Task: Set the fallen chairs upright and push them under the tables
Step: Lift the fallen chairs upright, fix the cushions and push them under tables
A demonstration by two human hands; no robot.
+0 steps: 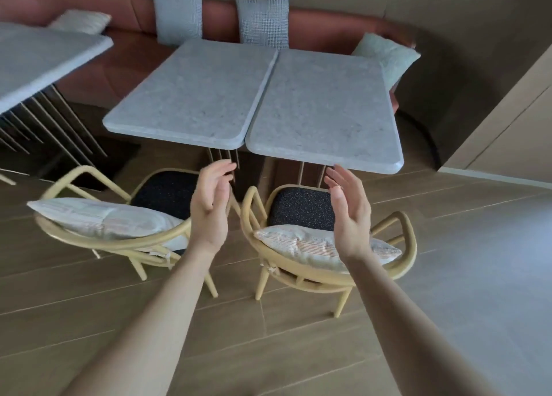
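Observation:
Two pale yellow armchairs with dark speckled seats stand upright in front of two grey stone tables. The left chair (89, 243) faces the left table (191, 94), the right chair (409, 240) faces the right table (325, 109). Each chair carries a white striped cushion against its back. Both seats stick out in front of the table edges. My left hand (210, 204) hovers open between the two chairs, palm turned inward. My right hand (349, 210) is open above the right chair's seat and cushion. Neither hand touches a chair.
A rust-red bench (125, 67) with grey pillows (176, 12) runs behind the tables. A third grey table (38, 61) stands at the left. A beige wall panel (507, 121) juts in at the right. Wood-look floor tiles (268, 336) lie below me.

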